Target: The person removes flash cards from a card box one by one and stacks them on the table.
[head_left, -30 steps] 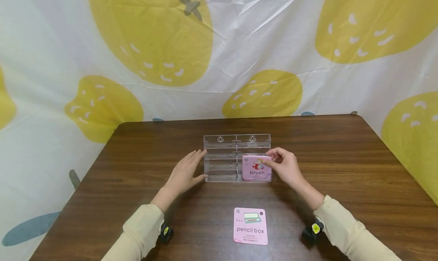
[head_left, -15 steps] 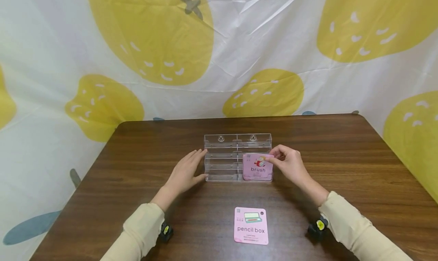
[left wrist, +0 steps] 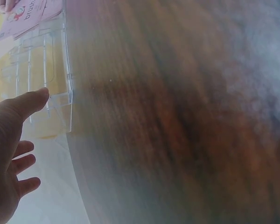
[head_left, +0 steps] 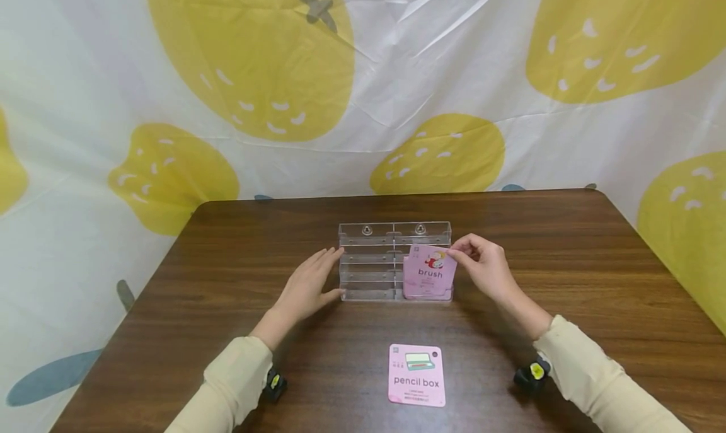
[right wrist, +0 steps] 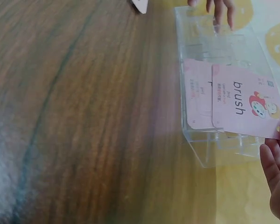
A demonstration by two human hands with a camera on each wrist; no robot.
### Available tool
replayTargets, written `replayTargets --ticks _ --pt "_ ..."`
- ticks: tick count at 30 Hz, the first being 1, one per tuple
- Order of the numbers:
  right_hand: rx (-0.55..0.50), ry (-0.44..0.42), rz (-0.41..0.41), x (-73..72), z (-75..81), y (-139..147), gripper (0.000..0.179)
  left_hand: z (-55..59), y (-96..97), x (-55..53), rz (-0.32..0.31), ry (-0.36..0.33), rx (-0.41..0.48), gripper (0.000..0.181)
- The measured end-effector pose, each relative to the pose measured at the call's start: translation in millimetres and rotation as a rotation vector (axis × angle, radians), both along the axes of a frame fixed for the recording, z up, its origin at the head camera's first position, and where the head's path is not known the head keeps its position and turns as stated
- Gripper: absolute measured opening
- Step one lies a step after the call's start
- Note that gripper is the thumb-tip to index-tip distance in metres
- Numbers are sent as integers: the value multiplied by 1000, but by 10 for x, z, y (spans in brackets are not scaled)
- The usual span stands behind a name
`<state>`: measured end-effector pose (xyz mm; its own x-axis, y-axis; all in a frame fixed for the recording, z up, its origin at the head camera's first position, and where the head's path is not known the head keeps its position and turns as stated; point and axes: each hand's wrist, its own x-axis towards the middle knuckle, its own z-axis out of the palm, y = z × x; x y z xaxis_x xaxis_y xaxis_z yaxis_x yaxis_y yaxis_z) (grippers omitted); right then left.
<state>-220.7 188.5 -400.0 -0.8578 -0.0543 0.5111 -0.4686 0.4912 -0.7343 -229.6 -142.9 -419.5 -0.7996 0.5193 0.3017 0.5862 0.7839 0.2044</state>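
A clear plastic card rack (head_left: pixel 366 268) with two columns of tiered slots stands on the table. My right hand (head_left: pixel 485 264) pinches the upper right corner of a pink card marked "brush" (head_left: pixel 429 273), which is tilted and partly raised at the rack's lower right slot. Behind it, another pink card (right wrist: pixel 199 95) sits in that slot, its print mostly covered. My left hand (head_left: pixel 304 286) touches the rack's left side with thumb and fingertips, fingers extended; the left wrist view shows the thumb (left wrist: pixel 35 100) against the clear edge.
A pink "pencil box" card (head_left: pixel 416 376) lies flat on the brown wooden table (head_left: pixel 227 282), in front of the rack. A white curtain with yellow fruit shapes (head_left: pixel 437 155) hangs behind the table.
My right hand has moved up and slightly right, lifting the "brush" card and tilting it, so the card behind now shows. The left hand stays at the rack's side.
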Motion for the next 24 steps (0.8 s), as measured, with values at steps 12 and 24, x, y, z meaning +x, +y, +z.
replayTargets --ticks 12,24 --pt "-33 -18 -2 -37 28 9 6 -23 -9 -9 -5 15 -7 75" --pt "-92 -39 52 252 341 -160 6 -43 -16 -25 -9 35 -5 76"
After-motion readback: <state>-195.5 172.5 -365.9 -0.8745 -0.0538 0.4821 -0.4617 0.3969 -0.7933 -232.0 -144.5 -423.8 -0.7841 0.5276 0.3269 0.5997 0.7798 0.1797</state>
